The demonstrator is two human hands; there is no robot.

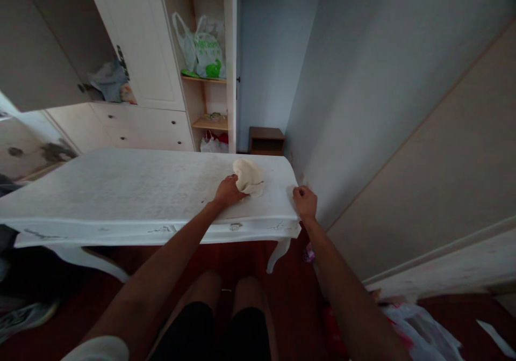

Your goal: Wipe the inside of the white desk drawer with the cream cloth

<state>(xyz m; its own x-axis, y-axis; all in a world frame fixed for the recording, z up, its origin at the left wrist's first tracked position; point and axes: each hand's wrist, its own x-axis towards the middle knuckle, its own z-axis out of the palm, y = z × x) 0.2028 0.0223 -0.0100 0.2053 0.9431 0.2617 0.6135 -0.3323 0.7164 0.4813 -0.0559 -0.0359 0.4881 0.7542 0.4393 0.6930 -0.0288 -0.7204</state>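
A crumpled cream cloth [249, 176] lies bunched on the white tabletop [145, 181], toward its right end. My left hand [229, 191] is closed on the cloth's left side, pressing it to the surface. At the table's right edge, my right hand [305, 201] is curled with its fingers drawn in, and nothing shows in them. Whether that hand touches the edge I cannot tell. Greyish smudges mark much of the tabletop, while the part around the cloth looks whiter.
Behind the table stands a white wardrobe [145, 127] with a plastic bag [209, 52] on a shelf. A small brown cabinet [266, 135] sits in the corner. A grey wall [363, 81] runs close along the right. Plastic bags [423, 329] lie at the lower right.
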